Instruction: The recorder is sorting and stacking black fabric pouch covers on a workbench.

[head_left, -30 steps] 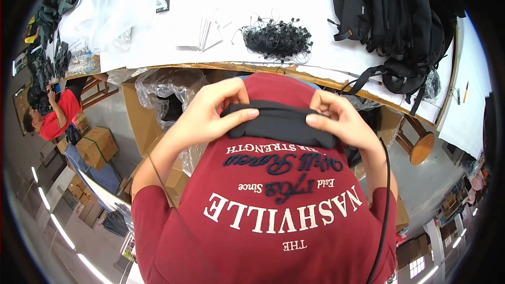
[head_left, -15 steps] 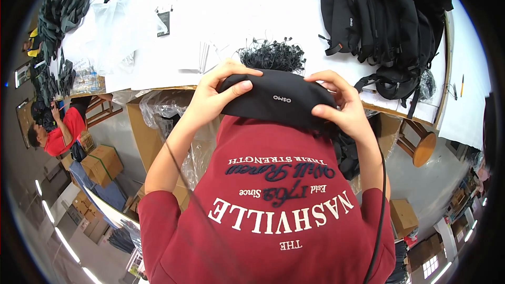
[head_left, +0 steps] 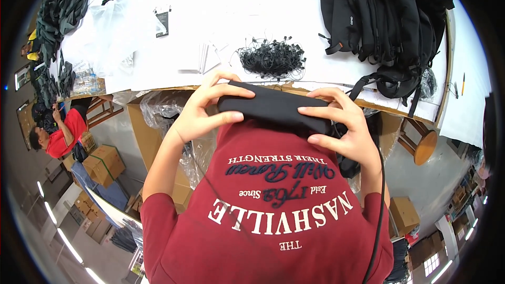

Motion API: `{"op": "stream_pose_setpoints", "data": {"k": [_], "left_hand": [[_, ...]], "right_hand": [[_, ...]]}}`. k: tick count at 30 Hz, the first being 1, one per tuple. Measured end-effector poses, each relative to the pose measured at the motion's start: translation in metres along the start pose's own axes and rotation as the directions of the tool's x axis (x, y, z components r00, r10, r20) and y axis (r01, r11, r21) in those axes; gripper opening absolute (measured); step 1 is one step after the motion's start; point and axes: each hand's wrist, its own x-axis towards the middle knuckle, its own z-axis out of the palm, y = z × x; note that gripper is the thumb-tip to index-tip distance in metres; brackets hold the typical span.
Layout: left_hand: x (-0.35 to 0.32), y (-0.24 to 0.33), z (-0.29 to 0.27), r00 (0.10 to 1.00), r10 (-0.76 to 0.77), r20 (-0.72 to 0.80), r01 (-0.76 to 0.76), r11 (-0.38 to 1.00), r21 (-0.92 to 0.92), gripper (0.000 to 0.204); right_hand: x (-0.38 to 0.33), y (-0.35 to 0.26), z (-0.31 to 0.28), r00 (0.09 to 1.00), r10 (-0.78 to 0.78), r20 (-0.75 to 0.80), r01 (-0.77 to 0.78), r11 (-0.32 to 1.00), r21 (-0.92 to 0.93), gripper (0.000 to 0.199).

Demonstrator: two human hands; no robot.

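Note:
Close in front of my chest, off the table's near edge, I hold a black fabric bag (head_left: 276, 106) lengthwise between both hands. My left hand (head_left: 208, 106) grips its left end, fingers over the top and thumb along the side facing me. At the other end my right hand (head_left: 342, 121) closes round it, fingers on top and thumb below. A plain dark side of the bag faces me. Just past it on the white table lies a tangled heap of black loop cords (head_left: 271, 59).
Several finished black bags (head_left: 379, 26) stand in a row at the table's right. Paper cards (head_left: 199, 59), a hang tag (head_left: 162, 23) and clear plastic bags (head_left: 110, 31) lie leftward. Dark straps (head_left: 66, 5) pile far left. Wooden stools (head_left: 424, 147), cartons (head_left: 103, 165) and a seated person (head_left: 66, 131) are beyond.
The bag has turned in my hands: its side with the small white print has rolled out of sight. Both hands have shifted their grip and sit slightly lower, nearer my chest.

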Motion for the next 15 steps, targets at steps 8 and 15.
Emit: {"op": "stream_pose_setpoints", "data": {"k": [8,15], "left_hand": [[-0.005,-0.013,0.000,0.992,0.108,0.070,-0.114,0.990,0.085,0.029],[0.006,-0.015,-0.002,0.997,0.041,0.059,-0.045,0.997,0.069,0.031]], "right_hand": [[-0.004,0.012,0.003,0.992,-0.120,0.027,0.123,0.972,-0.201,0.032],[0.006,0.017,-0.002,0.998,-0.047,0.038,0.052,0.989,-0.135,0.035]]}}
